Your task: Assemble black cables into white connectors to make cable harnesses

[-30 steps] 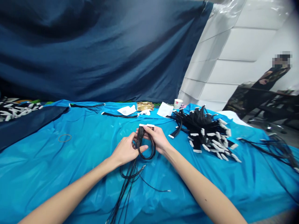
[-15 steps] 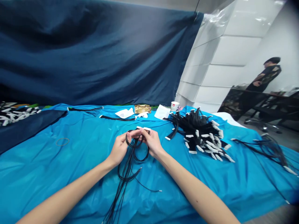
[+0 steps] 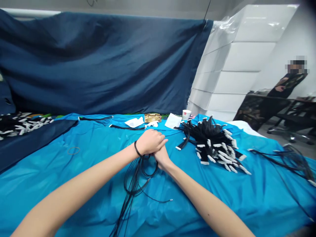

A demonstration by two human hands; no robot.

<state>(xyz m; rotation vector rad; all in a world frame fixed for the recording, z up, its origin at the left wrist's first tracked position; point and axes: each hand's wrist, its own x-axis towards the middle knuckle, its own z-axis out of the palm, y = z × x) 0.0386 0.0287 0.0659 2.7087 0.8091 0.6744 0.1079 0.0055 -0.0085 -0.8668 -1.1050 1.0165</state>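
Note:
A bundle of thin black cables point(image 3: 134, 184) hangs from between my hands and trails toward me over the blue cloth, with loops in it and small metallic tips on some ends. My left hand point(image 3: 151, 141) is closed and lies over the fingers of my right hand point(image 3: 161, 157). A black loop point(image 3: 136, 148) circles my left wrist; whether it is part of the cables I cannot tell. My right hand is closed on the cables from the right side. Both hands' grips are largely covered, and the white connectors at the top of the bundle are hidden.
To the right lies a big pile of black cables with white connectors point(image 3: 217, 141); looser cables point(image 3: 283, 161) spread beyond it. Behind are a gold packet point(image 3: 153, 118), white papers point(image 3: 172, 120) and a paper cup point(image 3: 186, 114). A rubber band point(image 3: 73, 150) lies left. Someone point(image 3: 291, 82) stands far right.
My left hand has moved up and right, over my right hand, covering the white connectors. The black loop at my left fingers now sits around that wrist. The view has shifted slightly.

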